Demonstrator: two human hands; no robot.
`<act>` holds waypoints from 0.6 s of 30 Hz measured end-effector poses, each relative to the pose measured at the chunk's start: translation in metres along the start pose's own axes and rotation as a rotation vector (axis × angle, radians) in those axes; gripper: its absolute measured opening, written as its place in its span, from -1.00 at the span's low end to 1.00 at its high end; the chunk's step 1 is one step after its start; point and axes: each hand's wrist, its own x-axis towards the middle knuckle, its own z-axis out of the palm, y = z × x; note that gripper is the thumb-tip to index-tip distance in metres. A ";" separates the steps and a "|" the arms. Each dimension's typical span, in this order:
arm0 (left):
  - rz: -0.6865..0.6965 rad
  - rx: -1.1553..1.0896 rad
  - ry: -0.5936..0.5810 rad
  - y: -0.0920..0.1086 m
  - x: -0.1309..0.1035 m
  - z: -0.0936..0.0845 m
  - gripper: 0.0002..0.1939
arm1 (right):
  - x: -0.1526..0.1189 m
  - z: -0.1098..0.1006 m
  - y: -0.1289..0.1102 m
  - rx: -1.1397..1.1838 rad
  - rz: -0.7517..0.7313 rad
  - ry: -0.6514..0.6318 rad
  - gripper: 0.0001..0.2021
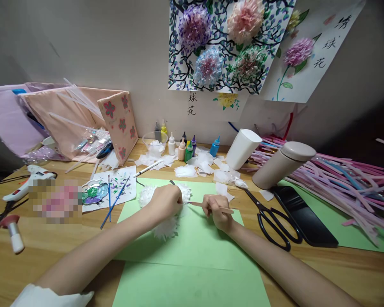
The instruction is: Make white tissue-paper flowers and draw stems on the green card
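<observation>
My right hand [216, 209] is closed round a flat wooden craft stick [228, 210], which points left toward my left hand. My left hand [166, 199] is bent into a pinch over white fringed paper flowers [166, 229]; what its fingertips hold, if anything, is hidden. The fluffy white paper shows on both sides of that hand and below it. Beneath lies a light green sheet [205, 245], with another green sheet [192, 285] nearer to me. Dark drawn strokes peek out above the flowers.
Black scissors [275, 224] and a phone [304, 215] lie at right, near a tumbler [283, 164] and pink pipe cleaners [342, 179]. Behind are white paper scraps [185, 171] and paint bottles [188, 152]. Brushes [115, 202] and a glue gun [28, 181] lie at left.
</observation>
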 end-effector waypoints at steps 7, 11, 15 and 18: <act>-0.007 0.049 0.024 0.000 0.000 0.000 -0.79 | 0.001 0.001 -0.003 -0.032 -0.184 -0.170 -0.55; -0.008 0.054 0.046 -0.002 0.003 0.002 -0.80 | 0.003 0.002 -0.002 -0.092 -0.251 -0.235 -0.61; -0.009 0.056 0.043 -0.001 0.001 -0.002 -0.81 | 0.004 0.003 -0.002 -0.132 -0.282 -0.237 -0.62; -0.021 0.056 0.070 -0.003 0.000 -0.009 -0.79 | 0.004 0.005 -0.002 -0.137 -0.297 -0.219 -0.63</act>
